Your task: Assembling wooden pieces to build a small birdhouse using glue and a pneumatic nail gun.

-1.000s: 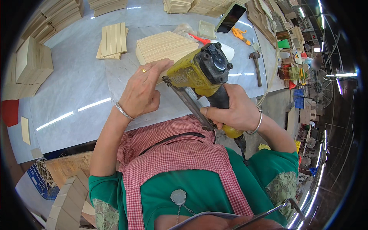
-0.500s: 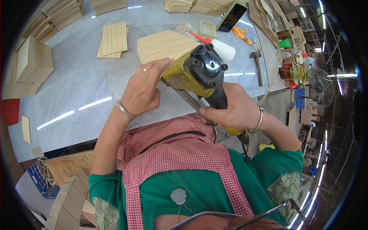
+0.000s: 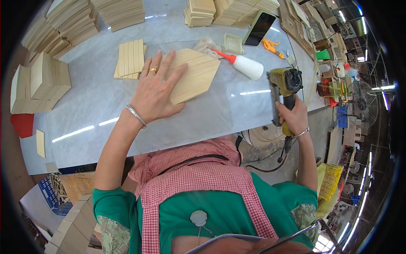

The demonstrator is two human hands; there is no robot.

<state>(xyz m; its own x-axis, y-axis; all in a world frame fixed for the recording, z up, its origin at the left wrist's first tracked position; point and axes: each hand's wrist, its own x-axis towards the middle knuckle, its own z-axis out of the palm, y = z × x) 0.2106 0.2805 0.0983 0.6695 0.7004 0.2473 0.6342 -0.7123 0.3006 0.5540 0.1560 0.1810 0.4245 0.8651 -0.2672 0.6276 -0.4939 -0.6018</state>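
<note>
My left hand (image 3: pixel 157 88), its fingers spread, rests on the left part of a pale wooden piece (image 3: pixel 195 72) with a pointed right end. Just behind that hand lie a few thin grooved wooden panels (image 3: pixel 131 57), stacked crosswise. At the table's right side, my right hand (image 3: pixel 294 116) is wrapped round the grip of a yellow and black air nail gun (image 3: pixel 281 79), with its hose hanging below. Between the wooden piece and the nail gun lies a white glue bottle (image 3: pixel 248 67) with a red nozzle.
Tall stacks of wooden boards (image 3: pixel 118 15) line the table's far side, with more stacked blocks (image 3: pixel 50 78) at the left. A phone (image 3: pixel 259 28), a small pale dish (image 3: pixel 233 43) and an orange tool (image 3: pixel 272 47) lie at the back right. The grey table (image 3: pixel 169 133) ends before my apron.
My right hand has carried the nail gun away from the wooden piece to the right. My left hand has opened out and now lies flat on the piece, which has turned.
</note>
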